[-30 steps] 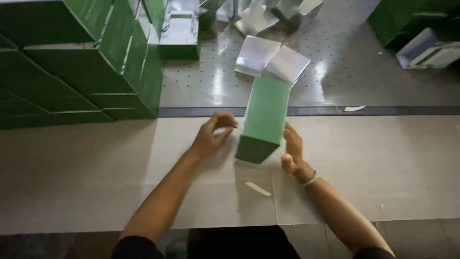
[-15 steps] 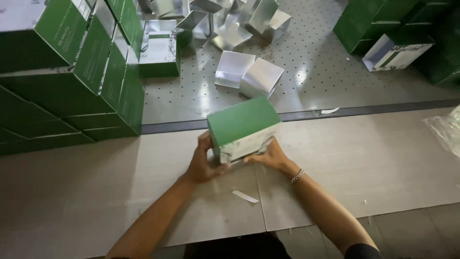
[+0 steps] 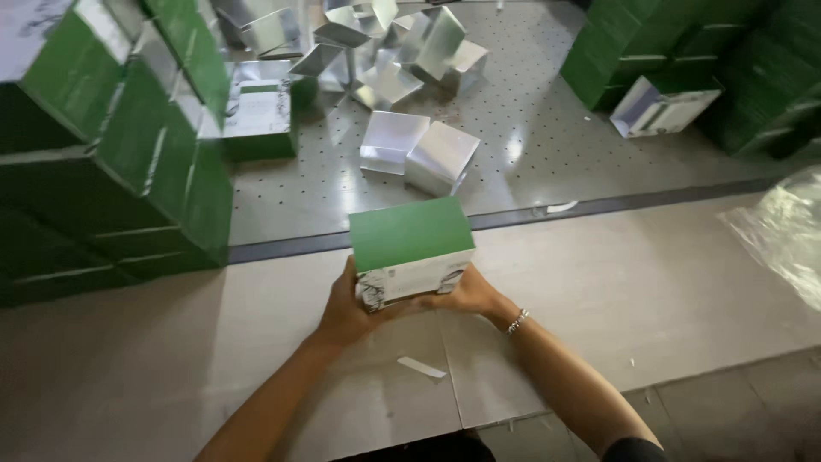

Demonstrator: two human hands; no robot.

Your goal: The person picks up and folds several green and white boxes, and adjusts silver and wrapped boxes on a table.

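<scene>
Both hands grip a green box (image 3: 412, 248) above the table's (image 3: 641, 291) near edge.

The left hand (image 3: 346, 310) and right hand (image 3: 466, 295) close around its lower corners from either side, fingers curled under, likely to keep the smooth cardboard level (green face up, pale printed side toward the camera). A white strip (image 3: 421, 367) lies just below. Beyond, silvery open boxes (image 3: 415, 154) sit scattered on a perforated metal surface (image 3: 547, 145), with green stacks (image 3: 111, 171) at left.

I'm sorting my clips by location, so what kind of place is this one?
Probably a packing or box-assembly workshop. Stacks of green cartons line the left, unfolded silver-white box blanks lie on a perforated metal table, and both hands hold one green box.
</scene>
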